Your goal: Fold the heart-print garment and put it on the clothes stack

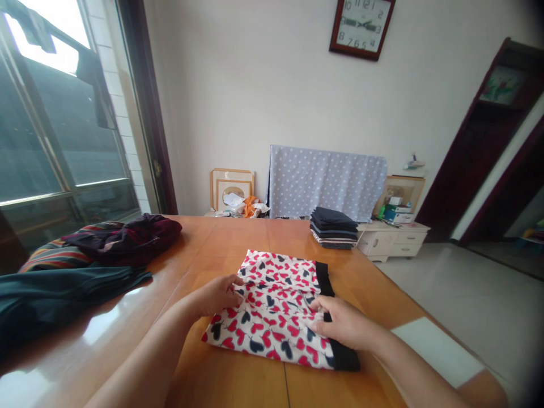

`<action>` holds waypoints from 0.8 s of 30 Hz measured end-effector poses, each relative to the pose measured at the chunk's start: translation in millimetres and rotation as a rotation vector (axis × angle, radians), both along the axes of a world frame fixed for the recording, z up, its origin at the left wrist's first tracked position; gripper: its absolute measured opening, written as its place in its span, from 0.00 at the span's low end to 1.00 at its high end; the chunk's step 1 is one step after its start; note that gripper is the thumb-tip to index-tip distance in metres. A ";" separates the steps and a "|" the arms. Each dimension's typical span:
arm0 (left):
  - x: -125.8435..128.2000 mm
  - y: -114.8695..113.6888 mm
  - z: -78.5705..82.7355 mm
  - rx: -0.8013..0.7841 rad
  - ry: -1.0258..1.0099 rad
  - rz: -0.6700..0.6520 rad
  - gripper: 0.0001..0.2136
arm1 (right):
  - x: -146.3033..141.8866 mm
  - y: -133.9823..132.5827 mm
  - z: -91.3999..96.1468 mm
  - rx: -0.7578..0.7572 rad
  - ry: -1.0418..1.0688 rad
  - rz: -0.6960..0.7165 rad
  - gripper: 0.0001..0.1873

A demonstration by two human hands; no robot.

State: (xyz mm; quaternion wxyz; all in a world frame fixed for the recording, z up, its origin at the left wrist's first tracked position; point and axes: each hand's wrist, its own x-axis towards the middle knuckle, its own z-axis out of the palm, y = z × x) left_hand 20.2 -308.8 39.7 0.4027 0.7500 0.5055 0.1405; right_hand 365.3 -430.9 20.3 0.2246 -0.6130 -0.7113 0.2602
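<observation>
A white garment with red and navy hearts and a black waistband (280, 294) lies flat on the wooden table (238, 238), right in front of me. My left hand (219, 294) rests on its left edge with the fingers curled and pinching the fabric. My right hand (342, 323) sits on the right side near the black band, fingers pressed together on a fold of the cloth.
A pile of dark and striped clothes (85, 255) covers the table's left side. A neat stack of folded dark garments (334, 228) stands at the far edge. A white sheet (437, 350) lies at the right corner. Beyond are a low cabinet (393, 239) and a window (55, 130).
</observation>
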 end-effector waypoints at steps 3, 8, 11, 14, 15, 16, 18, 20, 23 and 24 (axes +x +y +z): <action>-0.1 -2.6 1.8 -0.059 0.026 -0.020 0.18 | -4.5 -1.3 -0.8 0.009 -0.036 -0.005 0.10; -9.4 -4.7 3.2 -0.065 -0.012 -0.037 0.10 | -4.1 -1.3 -8.1 0.068 -0.034 0.021 0.06; -14.4 -3.6 2.9 -0.085 -0.188 -0.048 0.10 | 0.6 -0.3 -9.0 0.065 0.079 0.020 0.06; -12.3 0.0 1.7 -0.096 -0.352 0.003 0.14 | 6.7 6.7 -8.0 0.048 0.186 -0.054 0.08; -10.1 1.6 0.6 -0.091 -0.384 0.031 0.15 | 8.4 10.5 -8.0 0.051 0.220 -0.088 0.10; -7.5 3.2 -0.9 -0.080 -0.399 0.061 0.16 | 9.9 14.8 -8.6 0.060 0.251 -0.120 0.11; -2.1 6.1 -5.5 -0.036 -0.364 0.125 0.16 | 11.4 23.7 -11.7 0.094 0.283 -0.162 0.11; 2.0 8.1 -11.5 0.014 -0.276 0.177 0.15 | 11.3 31.5 -16.9 0.122 0.255 -0.171 0.09; 4.7 9.4 -19.3 0.068 -0.158 0.193 0.13 | 9.3 38.1 -24.4 0.129 0.173 -0.155 0.07; 4.7 9.3 -20.4 0.077 -0.133 0.194 0.13 | 8.5 38.5 -25.3 0.126 0.158 -0.152 0.07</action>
